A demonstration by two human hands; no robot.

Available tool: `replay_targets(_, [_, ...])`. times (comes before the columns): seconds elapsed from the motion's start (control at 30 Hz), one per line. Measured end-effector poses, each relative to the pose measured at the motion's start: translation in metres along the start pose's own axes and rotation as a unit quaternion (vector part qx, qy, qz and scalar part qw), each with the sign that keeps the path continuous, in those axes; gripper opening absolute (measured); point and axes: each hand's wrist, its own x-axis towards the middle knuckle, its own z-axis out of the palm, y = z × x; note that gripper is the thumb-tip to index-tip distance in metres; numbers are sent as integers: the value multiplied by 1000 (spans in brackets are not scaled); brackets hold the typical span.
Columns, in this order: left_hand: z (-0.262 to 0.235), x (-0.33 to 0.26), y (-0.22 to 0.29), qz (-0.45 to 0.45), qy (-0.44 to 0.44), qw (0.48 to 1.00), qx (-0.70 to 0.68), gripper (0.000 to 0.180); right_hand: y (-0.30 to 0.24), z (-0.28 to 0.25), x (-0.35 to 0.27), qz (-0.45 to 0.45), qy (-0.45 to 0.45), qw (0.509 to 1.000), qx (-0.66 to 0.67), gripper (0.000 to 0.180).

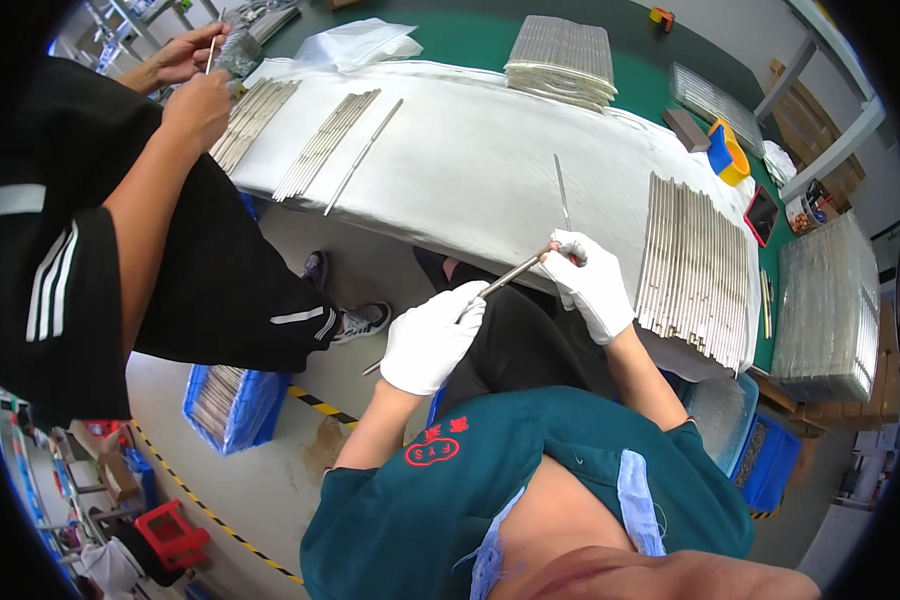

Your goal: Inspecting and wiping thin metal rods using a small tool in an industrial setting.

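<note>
A slim metal rod (513, 276) slants up to the right in front of me, over my lap. My left hand (433, 341), in a white glove, is closed round it, and a thin rod end (372, 367) shows below that hand. At the rod's upper end my right hand (592, 287), also gloved, pinches with bare-looking fingertips; a bit of red shows between its fingers. A thin metal rod (562, 190) runs from that hand toward the far side; whether it is held or lies on the table I cannot tell. A row of metal rods (695, 270) lies to the right.
On the white-covered table (460, 150) lie a smaller rod group (327, 145) and a single rod (365, 155). Stacked clear trays (562, 60) stand at the back, with a yellow-blue tape dispenser (728, 153) farther right. At left a co-worker's hands (195, 110) hold a thin rod.
</note>
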Motion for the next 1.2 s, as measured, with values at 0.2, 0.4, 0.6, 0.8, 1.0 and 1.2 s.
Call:
replay_targets(0.2, [4,-1,-2,7,15,1000,-11,23,5,0,0,-44,19,999,-13,21])
replay_targets(0.4, [4,-1,-2,8,14,1000,-9,23,4,0,0,-11,18,1000,-2,22])
replay_targets(0.6, [6,-1,-6,17,23,1000,-10,23,5,0,1,-18,15,1000,-9,23])
replay_targets(0.8, [7,-1,-6,21,25,999,-10,24,9,-1,3,-22,15,1000,-16,25])
replay_targets(1.0, [5,-1,-4,16,13,1000,-10,23,8,-2,1,-23,19,999,-33,25])
replay_targets(1.2, [4,-2,-3,12,13,1000,-6,24,10,-2,2,-37,17,999,-37,26])
